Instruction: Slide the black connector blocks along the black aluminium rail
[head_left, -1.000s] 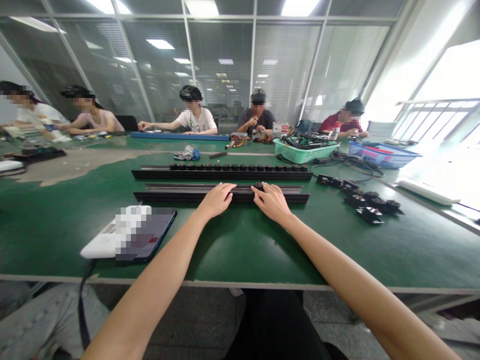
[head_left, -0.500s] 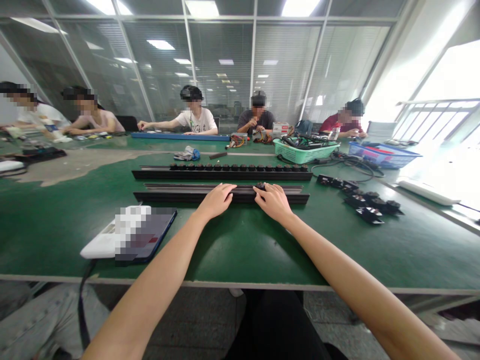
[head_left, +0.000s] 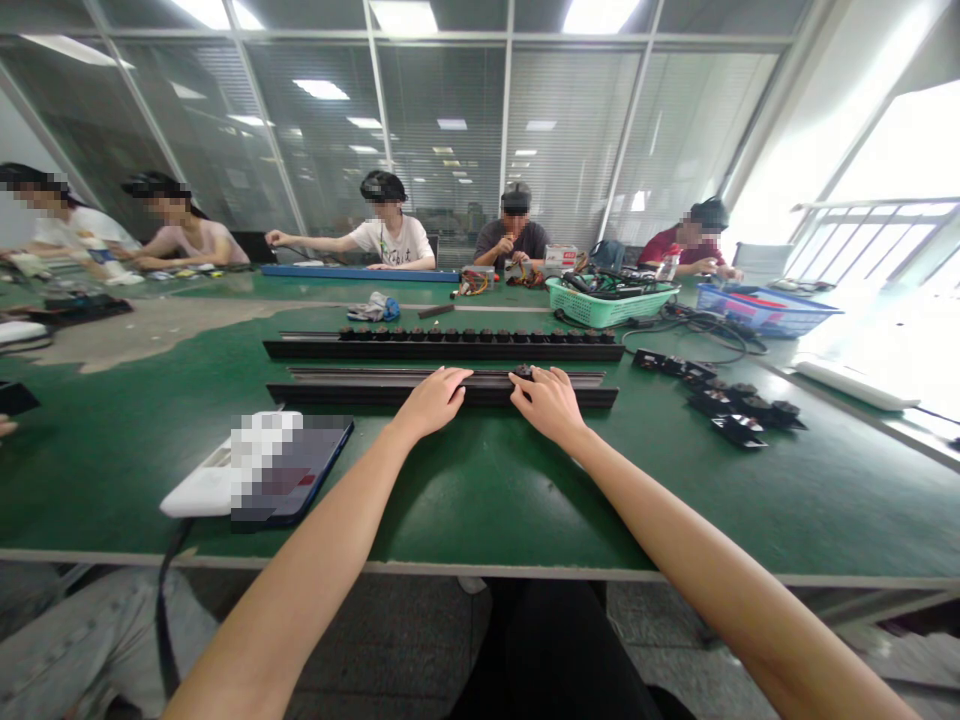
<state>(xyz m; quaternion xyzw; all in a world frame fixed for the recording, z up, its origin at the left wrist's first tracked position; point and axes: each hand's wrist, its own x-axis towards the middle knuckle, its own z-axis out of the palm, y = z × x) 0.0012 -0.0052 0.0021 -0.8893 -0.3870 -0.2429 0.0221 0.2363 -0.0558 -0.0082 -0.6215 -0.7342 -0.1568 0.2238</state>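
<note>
Small black part (head_left: 523, 371), partly hidden by right hand (head_left: 551, 405), details unclear

Two long black rails (head_left: 337, 394), one green basket (head_left: 615, 313), one blue basket (head_left: 772, 320)

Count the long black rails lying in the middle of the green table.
2. The near rail lies at the left hand and right hand, partly covered by them; the far rail lies beyond it, with a row of small black parts. No third seems hidden.

Black part (head_left: 524, 371) on long rail (head_left: 487, 393)
</note>
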